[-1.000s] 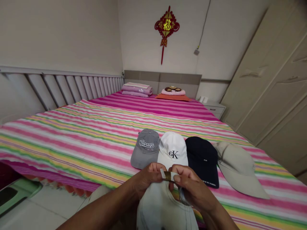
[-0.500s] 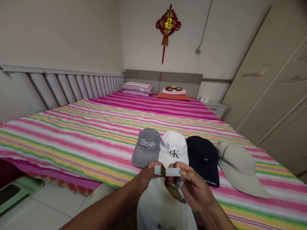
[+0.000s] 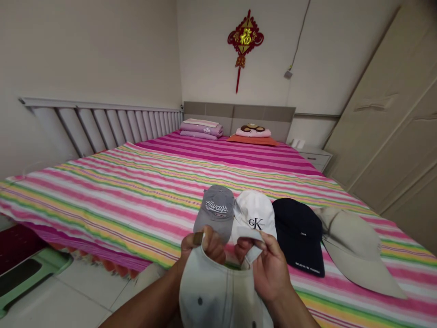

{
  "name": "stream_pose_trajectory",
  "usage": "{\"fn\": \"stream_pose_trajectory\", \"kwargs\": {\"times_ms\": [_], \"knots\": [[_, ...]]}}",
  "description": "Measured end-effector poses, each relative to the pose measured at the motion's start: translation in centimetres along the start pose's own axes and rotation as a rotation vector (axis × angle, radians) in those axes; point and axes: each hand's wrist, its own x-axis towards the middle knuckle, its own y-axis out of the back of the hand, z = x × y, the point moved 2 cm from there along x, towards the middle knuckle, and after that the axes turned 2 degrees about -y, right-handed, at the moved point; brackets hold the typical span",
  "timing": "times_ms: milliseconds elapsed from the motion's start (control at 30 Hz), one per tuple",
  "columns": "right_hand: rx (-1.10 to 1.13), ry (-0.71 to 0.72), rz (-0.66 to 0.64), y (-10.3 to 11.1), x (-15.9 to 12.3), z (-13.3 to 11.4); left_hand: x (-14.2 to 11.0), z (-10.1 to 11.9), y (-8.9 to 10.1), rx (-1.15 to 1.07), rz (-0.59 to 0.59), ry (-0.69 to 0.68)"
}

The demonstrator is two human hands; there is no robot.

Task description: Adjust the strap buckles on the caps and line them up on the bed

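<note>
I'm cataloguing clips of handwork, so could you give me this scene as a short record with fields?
left hand: grips the pale cap beside its brown buckle
right hand: grips the pale strap
strap and buckle: apart
caps in row, left to right: grey "Always" cap; white cap; dark cap; beige cap
surface: striped bed cover
on wall: red-and-gold ornament

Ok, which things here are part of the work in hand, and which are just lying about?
In the work:
- Pale grey-green fabric cap, strap parted, between left hand and right hand
- Probably, as similar things: grey "Always" cap, white fabric cap, navy-black cap, beige long-brimmed cap

Just lying about, it seems:
- Folded lilac bedding
- Flat orange cushion
- Green plastic stool
</note>
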Motion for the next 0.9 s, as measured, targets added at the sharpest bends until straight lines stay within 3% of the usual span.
{"fn": "stream_pose_trajectory", "kwargs": {"times_ms": [67,167,233,333,433,533,600,700,800,900], "knots": [[-0.075,0.0,0.019,0.5,0.5,-0.1,-0.2,1.0,-0.4,-0.012,0.002,-0.029],[-0.369,-0.077,-0.173,1.2,1.0,0.5,-0.7,2.4,-0.8,-0.021,0.078,-0.046],[-0.497,-0.247,-0.313,1.8,1.1,1.5,-1.2,3.5,-0.7,-0.032,0.15,-0.07],[-0.522,-0.467,-0.418,2.1,1.5,3.0,-1.9,5.7,0.2,0.054,0.315,-0.022],[-0.399,-0.364,-0.428,0.4,2.3,3.8,-3.1,8.9,2.0,0.128,0.46,-0.009],[-0.242,-0.168,-0.375,-2.0,3.4,4.1,-5.1,11.3,4.4,0.119,0.431,-0.099],[-0.203,-0.084,-0.3,-2.7,4.2,4.3,-7.1,10.9,6.3,0.132,0.404,-0.055],[-0.217,-0.042,-0.154,-2.0,5.5,5.0,-10.5,7.5,9.0,0.247,0.585,0.23],[-0.245,-0.062,-0.087,-0.8,6.5,5.7,-12.3,4.9,10.3,0.318,0.674,0.196],[-0.333,-0.083,-0.155,-0.5,7.0,5.9,-12.3,5.8,10.5,0.348,0.819,0.031]]}}
